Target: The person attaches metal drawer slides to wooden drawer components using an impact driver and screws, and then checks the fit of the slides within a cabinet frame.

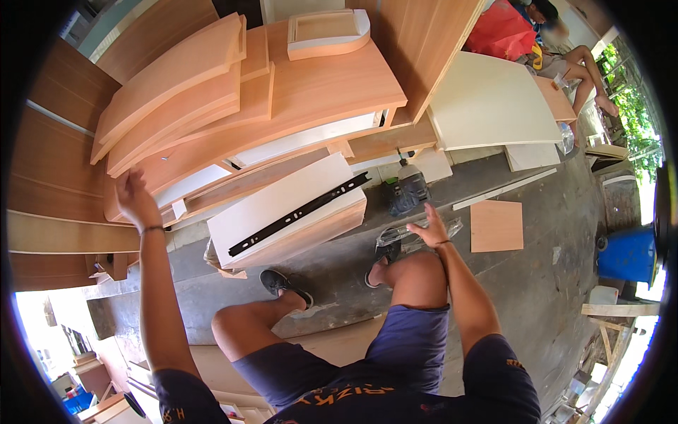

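My left hand (134,196) reaches to the near left end of a wood-grain cabinet (339,88). Its fingers are curled together by the edge of the stacked curved panels (176,116); what they hold, if anything, is too small to tell. A small shiny piece (164,158) lies on the cabinet beside them. My right hand (432,230) hovers over my knee, fingers spread and holding nothing. Between the hands stands a white-topped wooden box (300,186), and across it lies a black slotted drawer slide (296,215).
A plastic bottle (411,182) stands beyond my right hand. On the floor lie a square wood panel (496,226) and a long white strip (505,189). A pale board (494,102) leans at the back right, near another seated person (565,63). A blue bin (627,254) stands far right.
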Demonstrator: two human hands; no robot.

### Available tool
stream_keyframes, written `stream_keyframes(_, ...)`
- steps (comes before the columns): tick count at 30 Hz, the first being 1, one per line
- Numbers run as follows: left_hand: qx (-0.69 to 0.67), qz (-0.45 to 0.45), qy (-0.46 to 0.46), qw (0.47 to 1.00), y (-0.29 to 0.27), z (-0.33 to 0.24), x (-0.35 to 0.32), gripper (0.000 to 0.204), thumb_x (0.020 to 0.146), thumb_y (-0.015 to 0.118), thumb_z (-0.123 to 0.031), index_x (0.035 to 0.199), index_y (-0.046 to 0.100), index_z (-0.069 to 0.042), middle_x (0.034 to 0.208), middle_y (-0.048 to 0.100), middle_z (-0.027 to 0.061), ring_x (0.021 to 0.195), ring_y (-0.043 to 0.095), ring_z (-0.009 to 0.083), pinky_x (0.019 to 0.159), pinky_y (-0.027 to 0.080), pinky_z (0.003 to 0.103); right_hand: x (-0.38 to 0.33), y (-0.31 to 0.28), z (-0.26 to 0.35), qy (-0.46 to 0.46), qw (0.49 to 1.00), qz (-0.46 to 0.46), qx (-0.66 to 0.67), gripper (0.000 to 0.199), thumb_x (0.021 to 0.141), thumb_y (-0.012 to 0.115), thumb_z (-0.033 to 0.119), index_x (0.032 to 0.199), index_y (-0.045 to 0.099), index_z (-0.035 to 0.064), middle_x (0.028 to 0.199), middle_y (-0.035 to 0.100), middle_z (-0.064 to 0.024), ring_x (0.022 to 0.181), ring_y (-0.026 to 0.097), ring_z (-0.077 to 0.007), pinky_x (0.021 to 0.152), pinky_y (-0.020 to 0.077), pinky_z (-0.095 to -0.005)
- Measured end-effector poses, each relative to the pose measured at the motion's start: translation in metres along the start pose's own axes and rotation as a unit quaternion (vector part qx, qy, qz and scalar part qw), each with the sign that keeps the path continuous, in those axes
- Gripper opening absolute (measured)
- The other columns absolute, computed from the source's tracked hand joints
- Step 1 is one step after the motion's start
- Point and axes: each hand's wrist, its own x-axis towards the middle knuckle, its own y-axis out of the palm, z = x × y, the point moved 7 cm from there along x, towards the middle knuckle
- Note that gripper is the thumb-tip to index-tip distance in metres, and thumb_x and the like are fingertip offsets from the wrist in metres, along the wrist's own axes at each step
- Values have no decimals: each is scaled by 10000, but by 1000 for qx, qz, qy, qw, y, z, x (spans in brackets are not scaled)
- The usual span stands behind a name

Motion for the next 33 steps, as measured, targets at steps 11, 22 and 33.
stream_keyframes(11,-313,42,-454,833,-85,-67,-257,162,897,574,-65,1036,599,14,832,627,60,679,530,105,627,435,233,69,35,35,-174,983,-55,17,571,796,712,413,1207,578,40,1117,639,-150,994,590,-344,906,439,-394)
stream_keyframes(22,-517,193,-523,649,-88,-105,-332,68,922,571,-110,963,611,-73,779,514,-26,698,464,84,678,405,271,-74,-93,107,-164,928,-114,314,331,870,604,84,1192,561,24,1090,637,-102,943,596,-185,833,490,-331)
stream_keyframes(33,-573,313,-488,580,-67,-192,-357,211,974,515,-235,941,609,-48,726,503,-18,655,423,102,676,392,285,-282,-138,296,-223,906,146,330,527,798,626,49,1285,430,1,1143,585,-126,809,589,-170,733,490,-299)
